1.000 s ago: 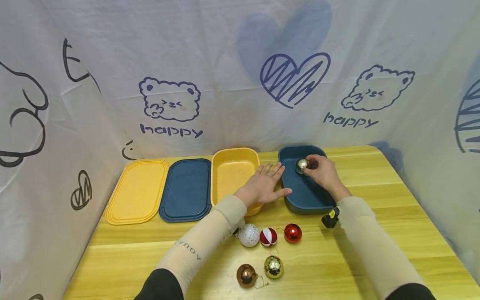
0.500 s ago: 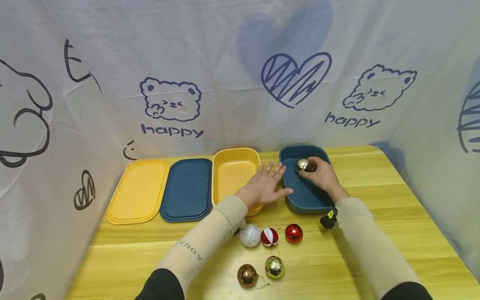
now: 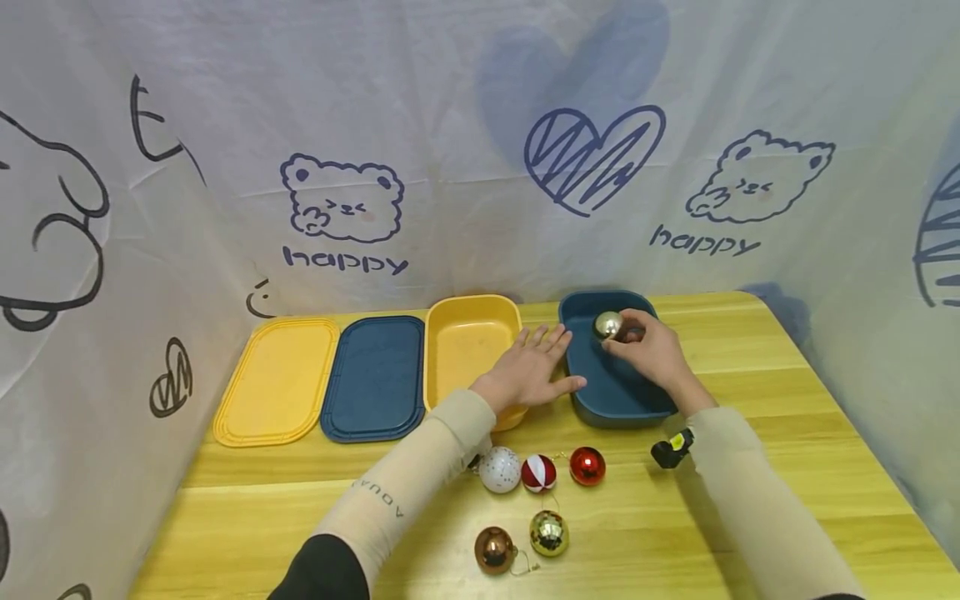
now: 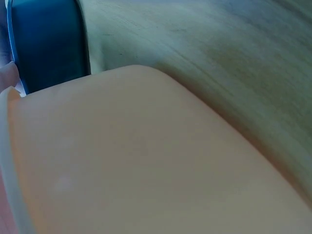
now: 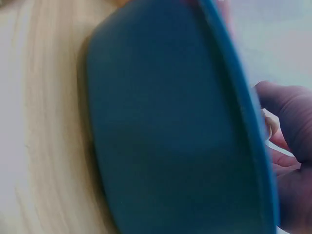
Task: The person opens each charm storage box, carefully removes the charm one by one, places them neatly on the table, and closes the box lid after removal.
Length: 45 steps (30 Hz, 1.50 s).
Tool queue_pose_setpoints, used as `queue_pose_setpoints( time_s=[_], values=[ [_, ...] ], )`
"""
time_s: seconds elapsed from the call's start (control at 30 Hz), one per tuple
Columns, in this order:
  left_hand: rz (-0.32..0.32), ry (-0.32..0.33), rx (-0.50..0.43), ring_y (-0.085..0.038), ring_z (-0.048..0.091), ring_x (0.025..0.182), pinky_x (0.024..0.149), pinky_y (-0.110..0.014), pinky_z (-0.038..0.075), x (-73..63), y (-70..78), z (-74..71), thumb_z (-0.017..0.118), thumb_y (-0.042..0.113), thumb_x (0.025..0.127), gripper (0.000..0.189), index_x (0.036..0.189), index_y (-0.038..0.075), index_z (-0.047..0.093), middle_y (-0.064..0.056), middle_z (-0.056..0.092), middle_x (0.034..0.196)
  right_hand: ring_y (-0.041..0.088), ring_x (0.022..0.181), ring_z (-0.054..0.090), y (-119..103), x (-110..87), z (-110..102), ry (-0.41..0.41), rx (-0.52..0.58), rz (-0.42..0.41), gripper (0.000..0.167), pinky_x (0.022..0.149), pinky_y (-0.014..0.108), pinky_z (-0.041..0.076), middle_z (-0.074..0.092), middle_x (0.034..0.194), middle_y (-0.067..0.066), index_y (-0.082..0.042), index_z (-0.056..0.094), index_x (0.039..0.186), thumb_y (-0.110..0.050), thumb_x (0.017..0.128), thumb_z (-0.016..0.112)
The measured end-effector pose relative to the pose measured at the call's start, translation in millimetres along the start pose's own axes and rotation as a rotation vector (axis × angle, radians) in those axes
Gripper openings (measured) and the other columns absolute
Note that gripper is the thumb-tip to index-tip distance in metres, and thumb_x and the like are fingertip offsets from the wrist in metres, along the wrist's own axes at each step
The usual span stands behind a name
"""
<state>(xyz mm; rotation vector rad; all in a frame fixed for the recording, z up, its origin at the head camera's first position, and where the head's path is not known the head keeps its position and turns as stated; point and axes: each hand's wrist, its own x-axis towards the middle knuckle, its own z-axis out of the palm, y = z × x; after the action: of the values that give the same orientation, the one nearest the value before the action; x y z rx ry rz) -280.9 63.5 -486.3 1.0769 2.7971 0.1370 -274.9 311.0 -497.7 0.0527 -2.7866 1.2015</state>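
My right hand (image 3: 648, 346) pinches a shiny pale-gold Christmas bauble (image 3: 607, 324) between thumb and fingers, over the inside of the dark blue box (image 3: 600, 392). In the right wrist view the box's outer wall (image 5: 165, 126) hides most of what the hand (image 5: 292, 122) holds. Fingers spread, my left hand (image 3: 525, 371) lies flat across the right rim of the yellow box (image 3: 468, 333), its fingertips and thumb right at the blue box's left rim. The yellow box's wall (image 4: 146, 161) fills most of the left wrist view.
Nearer me lie a white speckled bauble (image 3: 499, 470), a red-and-white one (image 3: 538, 473), a red one (image 3: 587, 466), a brown one (image 3: 494, 550) and a gold one (image 3: 549, 533). To the left are a yellow lid (image 3: 277, 382) and a blue lid (image 3: 373, 379).
The right hand has shifted slightly right at the wrist, and the pale-gold bauble has turned and moved slightly up between its fingers. The left hand stays in place.
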Motion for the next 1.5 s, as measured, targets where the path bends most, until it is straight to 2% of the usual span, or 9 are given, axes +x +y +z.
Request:
queue_pose_setpoints(
  time_s=[0.13, 0.27, 0.37, 0.47, 0.73, 0.87, 1.07, 1.27, 1.5],
  values=[
    [0.007, 0.009, 0.011, -0.033, 0.017, 0.165, 0.134, -0.051, 0.014, 0.1, 0.1, 0.5, 0.032, 0.071, 0.107, 0.089, 0.170, 0.011, 0.016, -0.009, 0.015, 0.178, 0.041, 0.118, 0.067, -4, -9.6, -6, -0.002, 0.018, -0.021, 0.063, 0.099, 0.055, 0.057, 0.065, 0.138, 0.027, 0.001, 0.054, 0.147, -0.026, 0.095, 0.079],
    [0.006, 0.011, 0.010, -0.033, 0.016, 0.165, 0.134, -0.051, 0.013, -0.1, 0.0, 0.4, 0.031, 0.071, 0.107, 0.088, 0.170, 0.011, 0.016, -0.009, 0.014, 0.178, 0.036, 0.110, 0.069, -7, -19.8, -10, 0.009, 0.032, -0.072, 0.060, 0.091, 0.033, 0.058, 0.067, 0.133, 0.025, -0.001, 0.057, 0.144, -0.025, 0.094, 0.080],
    [-0.001, 0.006, 0.008, -0.032, 0.014, 0.166, 0.135, -0.050, 0.011, -0.3, 0.4, -0.2, 0.031, 0.071, 0.106, 0.089, 0.171, 0.012, 0.015, -0.008, 0.013, 0.178, 0.033, 0.104, 0.069, -11, -28.8, -12, 0.012, 0.044, -0.116, 0.057, 0.082, 0.015, 0.052, 0.070, 0.126, 0.023, -0.002, 0.059, 0.142, -0.023, 0.094, 0.081],
    [-0.003, 0.002, 0.006, -0.031, 0.013, 0.166, 0.135, -0.050, 0.010, -0.7, 0.6, -0.5, 0.031, 0.072, 0.106, 0.089, 0.171, 0.012, 0.015, -0.008, 0.013, 0.178, 0.032, 0.104, 0.070, -15, -38.4, -15, 0.004, 0.056, -0.140, 0.056, 0.080, 0.009, 0.049, 0.070, 0.125, 0.022, -0.004, 0.060, 0.141, -0.023, 0.093, 0.082],
    [-0.009, 0.007, -0.001, -0.032, 0.013, 0.166, 0.135, -0.051, 0.011, -1.1, -0.2, 1.2, 0.031, 0.072, 0.106, 0.089, 0.171, 0.012, 0.015, -0.008, 0.013, 0.178, 0.028, 0.109, 0.070, -22, -64.7, -22, -0.008, 0.092, -0.172, 0.054, 0.089, 0.014, 0.056, 0.070, 0.127, 0.017, -0.008, 0.061, 0.141, -0.020, 0.093, 0.083],
    [-0.019, -0.001, 0.002, -0.031, 0.012, 0.166, 0.135, -0.050, 0.009, -0.9, -0.4, 2.1, 0.030, 0.072, 0.106, 0.090, 0.171, 0.013, 0.014, -0.007, 0.012, 0.179, 0.014, 0.106, 0.069, -21, -76.4, -24, -0.028, 0.099, -0.189, 0.053, 0.092, 0.019, 0.058, 0.071, 0.124, 0.013, -0.008, 0.061, 0.140, -0.020, 0.093, 0.083],
    [-0.014, 0.004, 0.004, -0.032, 0.013, 0.166, 0.135, -0.051, 0.010, -0.9, 0.1, 2.3, 0.031, 0.072, 0.106, 0.089, 0.171, 0.012, 0.014, -0.009, 0.013, 0.178, -0.007, 0.106, 0.064, -22, -98.3, -26, -0.053, 0.122, -0.196, 0.058, 0.093, 0.013, 0.055, 0.069, 0.127, 0.012, -0.010, 0.059, 0.143, -0.021, 0.092, 0.084],
    [-0.006, 0.006, 0.007, -0.033, 0.014, 0.165, 0.134, -0.052, 0.011, -1.1, 0.4, 2.5, 0.031, 0.071, 0.107, 0.089, 0.171, 0.011, 0.015, -0.010, 0.013, 0.178, -0.004, 0.105, 0.064, -24, -122.8, -25, -0.057, 0.126, -0.262, 0.061, 0.091, 0.013, 0.056, 0.070, 0.127, 0.011, -0.009, 0.061, 0.143, -0.015, 0.088, 0.087],
    [-0.009, 0.008, 0.002, -0.033, 0.014, 0.165, 0.134, -0.052, 0.011, 0.2, 1.2, 2.4, 0.029, 0.071, 0.107, 0.089, 0.171, 0.010, 0.015, -0.010, 0.014, 0.178, -0.001, 0.104, 0.066, -25, -148.2, -19, -0.093, 0.157, -0.285, 0.060, 0.090, 0.017, 0.059, 0.068, 0.121, 0.005, -0.011, 0.063, 0.140, -0.009, 0.086, 0.089]
  ],
)
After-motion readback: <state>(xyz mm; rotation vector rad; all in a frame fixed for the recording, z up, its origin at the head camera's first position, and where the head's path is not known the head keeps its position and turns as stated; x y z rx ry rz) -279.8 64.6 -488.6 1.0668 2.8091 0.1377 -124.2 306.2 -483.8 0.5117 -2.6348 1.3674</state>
